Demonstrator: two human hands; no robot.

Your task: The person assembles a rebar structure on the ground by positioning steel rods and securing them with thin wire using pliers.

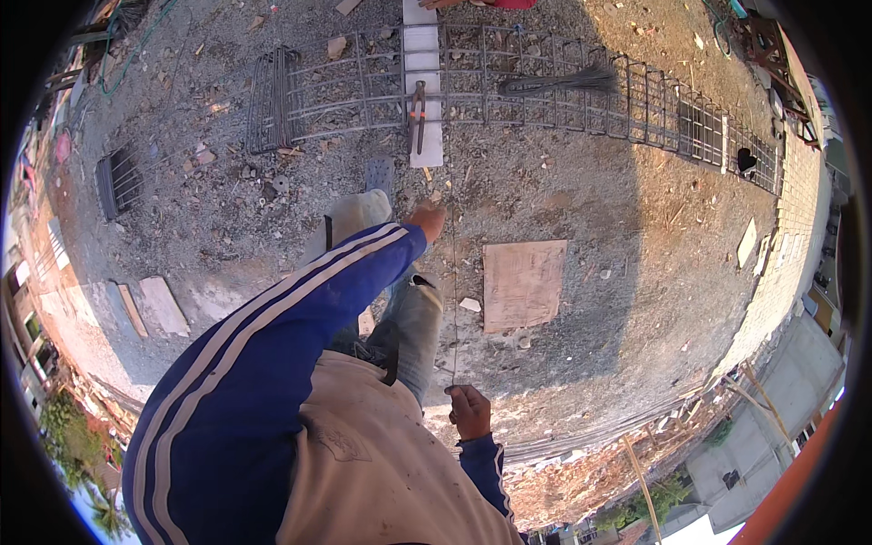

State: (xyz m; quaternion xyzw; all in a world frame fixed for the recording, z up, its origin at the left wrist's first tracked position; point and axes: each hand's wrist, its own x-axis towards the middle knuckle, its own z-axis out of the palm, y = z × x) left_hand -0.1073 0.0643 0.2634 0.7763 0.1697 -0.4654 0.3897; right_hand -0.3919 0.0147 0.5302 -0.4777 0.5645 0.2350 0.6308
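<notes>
My left hand (429, 221), at the end of a blue sleeve with white stripes, reaches forward past my knees, fingers curled closed. My right hand (470, 411) is closed in a pinch nearer my body. A thin dark wire (455, 313) runs between the two hands, its lower end at my right fingertips. Ahead of my left hand, pincers (418, 118) with orange on the handles lie on a narrow white board (424, 150). The board crosses a long cage of steel bars (363, 86). On the cage rests a bundle of dark wire (563, 83).
Another person's hand (440, 4) and a red sleeve show at the top edge. A square board (524, 284) lies on the gravel to my right. Bent steel ties (118, 184) lie at the left. A pale block edging (790, 263) curves along the right.
</notes>
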